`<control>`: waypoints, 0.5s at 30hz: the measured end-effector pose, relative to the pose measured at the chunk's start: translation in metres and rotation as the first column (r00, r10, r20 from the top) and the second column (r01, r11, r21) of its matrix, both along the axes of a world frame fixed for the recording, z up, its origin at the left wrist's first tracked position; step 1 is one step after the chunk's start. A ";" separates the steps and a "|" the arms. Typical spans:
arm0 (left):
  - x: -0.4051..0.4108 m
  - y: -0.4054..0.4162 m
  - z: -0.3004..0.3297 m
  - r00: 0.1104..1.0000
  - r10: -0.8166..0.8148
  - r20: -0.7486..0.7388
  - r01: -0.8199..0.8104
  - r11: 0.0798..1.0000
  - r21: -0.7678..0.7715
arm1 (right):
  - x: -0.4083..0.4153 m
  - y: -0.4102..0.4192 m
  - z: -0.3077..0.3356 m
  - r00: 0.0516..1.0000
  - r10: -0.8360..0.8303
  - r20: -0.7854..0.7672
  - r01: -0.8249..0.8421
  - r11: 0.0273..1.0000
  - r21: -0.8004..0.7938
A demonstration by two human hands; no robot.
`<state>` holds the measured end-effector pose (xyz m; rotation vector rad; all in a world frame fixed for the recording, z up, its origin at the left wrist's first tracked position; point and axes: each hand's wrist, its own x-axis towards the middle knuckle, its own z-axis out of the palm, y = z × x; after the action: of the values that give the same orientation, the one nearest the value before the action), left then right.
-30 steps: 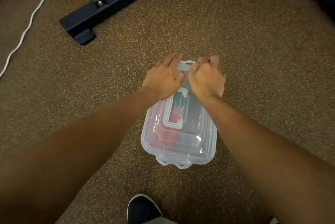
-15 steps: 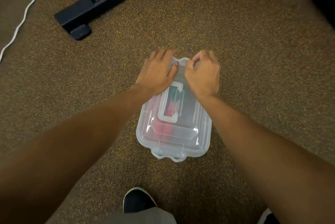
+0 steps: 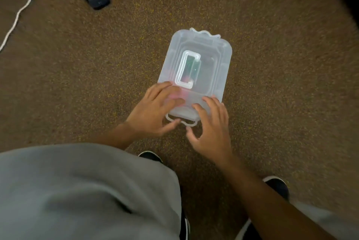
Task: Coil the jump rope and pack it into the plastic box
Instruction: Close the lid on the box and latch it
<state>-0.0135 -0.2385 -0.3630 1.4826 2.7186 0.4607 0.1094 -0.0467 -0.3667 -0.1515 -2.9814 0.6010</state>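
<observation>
I see the plastic box (image 3: 202, 61) lying on the brown carpet (image 3: 281, 84), lid on, its long axis running away from me and leaning slightly right at the far end. My left hand (image 3: 155, 111) and right hand (image 3: 211, 129) rest on its near end, fingers spread and loosely curled at the near latch (image 3: 182, 121), gripping nothing firmly. Faint red and green show through the lid.
</observation>
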 end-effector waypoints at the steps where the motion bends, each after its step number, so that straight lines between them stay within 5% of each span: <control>1: 0.007 -0.005 -0.005 1.000 -0.007 -0.008 0.007 0.999 -0.035 | 0.005 -0.001 -0.002 0.999 0.037 0.027 -0.038 0.998 0.048; 7: 0.011 -0.013 -0.019 0.994 -0.011 -0.109 0.003 0.998 -0.069 | 0.007 -0.003 -0.021 0.999 0.052 -0.003 -0.048 0.954 0.297; 15: 0.006 -0.012 -0.032 0.988 -0.005 -0.153 0.005 1.000 -0.001 | -0.001 -0.002 -0.033 0.991 0.049 -0.124 0.001 0.929 0.371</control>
<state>-0.0072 -0.2509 -0.3946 1.5883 2.8277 0.3603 0.1089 -0.0486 -0.4001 -0.0431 -2.9039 0.0373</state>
